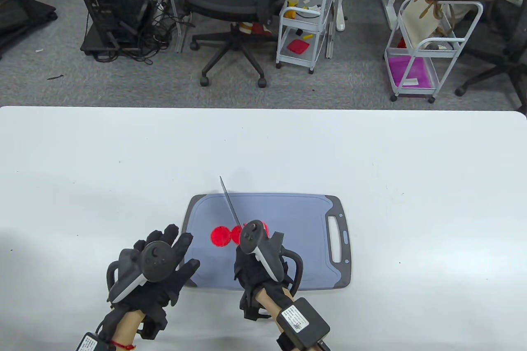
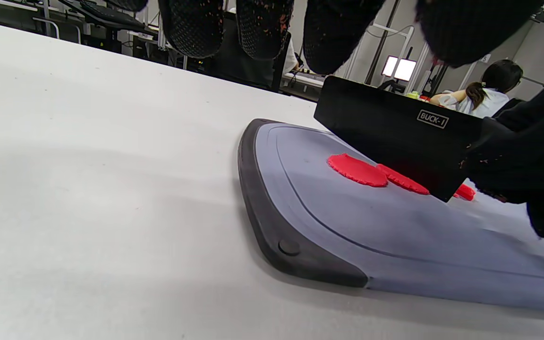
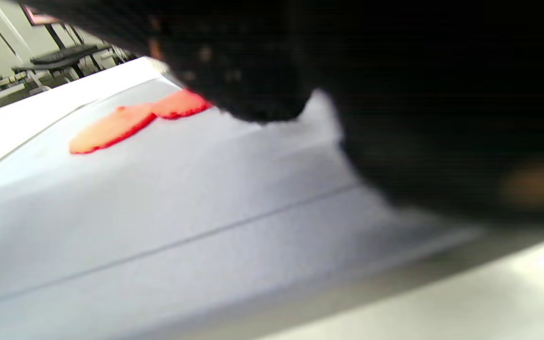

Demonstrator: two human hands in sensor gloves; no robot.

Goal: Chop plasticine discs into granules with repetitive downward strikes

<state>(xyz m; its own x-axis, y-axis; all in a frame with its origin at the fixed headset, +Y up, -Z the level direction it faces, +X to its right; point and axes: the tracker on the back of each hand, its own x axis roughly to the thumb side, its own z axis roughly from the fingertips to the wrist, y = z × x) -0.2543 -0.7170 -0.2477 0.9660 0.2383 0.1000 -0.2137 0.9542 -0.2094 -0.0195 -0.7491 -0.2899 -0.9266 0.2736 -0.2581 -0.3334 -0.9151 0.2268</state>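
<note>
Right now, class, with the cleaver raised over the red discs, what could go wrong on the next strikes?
1. The left hand lies with its fingers at the cutting board's left edge, near the cleaver; a stray strike might reach them.
2. The red discs look whole and thin; they may stick to the blade.
3. The right hand hides one disc in the table view, so aim may suffer.

The black cleaver blade point(image 2: 395, 130) carries a small label reading "BUCK-I".
</note>
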